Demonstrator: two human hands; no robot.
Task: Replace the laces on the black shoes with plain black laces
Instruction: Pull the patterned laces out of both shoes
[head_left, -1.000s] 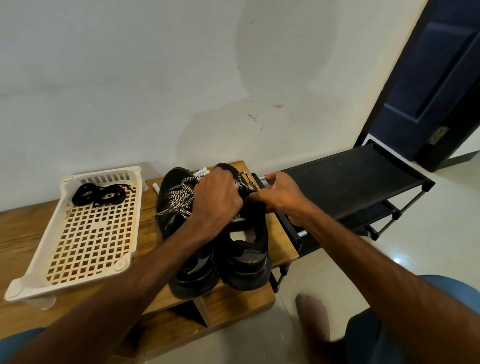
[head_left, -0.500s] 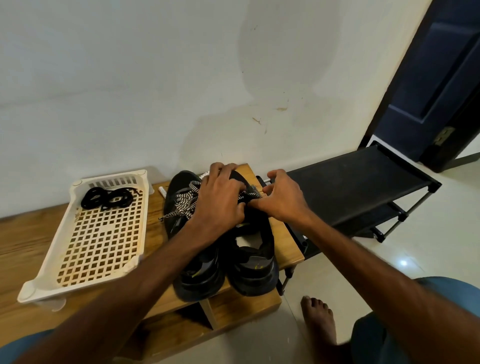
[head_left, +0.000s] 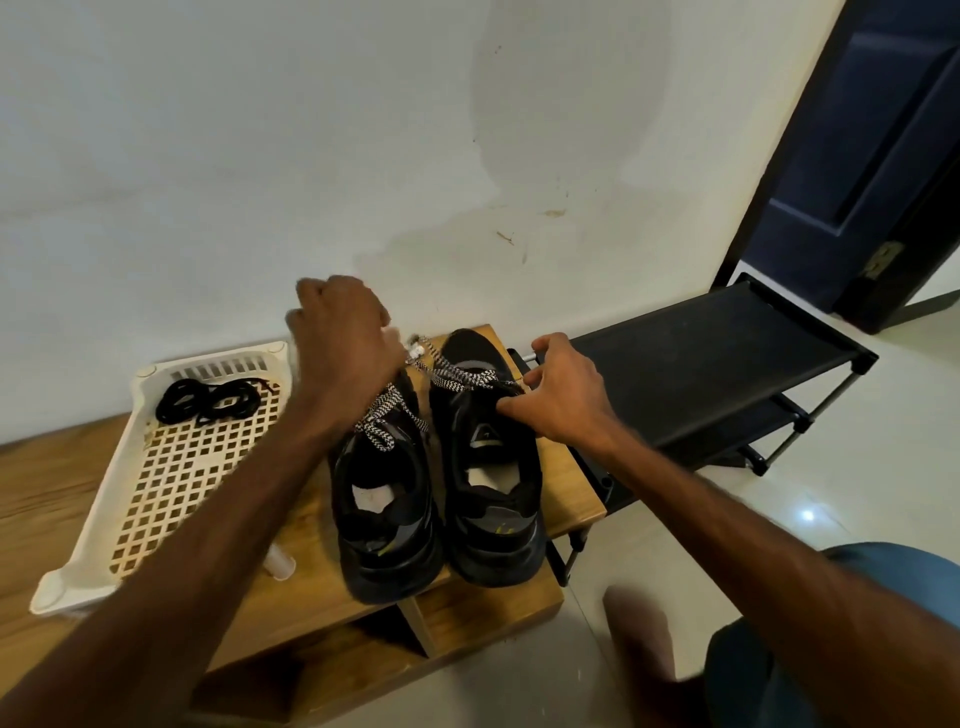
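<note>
Wooden bench (head_left: 567, 493), white lattice tray (head_left: 171, 467) on its left; black shoes (head_left: 491, 545) just beside

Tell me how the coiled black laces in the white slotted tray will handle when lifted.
Probably floppy: the coiled black laces lie in loose loops, so they would likely sag and unwind. Likely very light, being thin cord. A strand might snag in holes of the white slotted plastic tray.

The shoes (head_left: 387, 499) were black with grey heel panels; the checked laces (head_left: 457, 376) on them ran black and white — the spare laces (head_left: 208, 402) plain black, in a cream lattice tray (head_left: 213, 358). Wood-grain brown bench (head_left: 571, 499), black rack (head_left: 701, 374), navy door (head_left: 872, 130).
</note>
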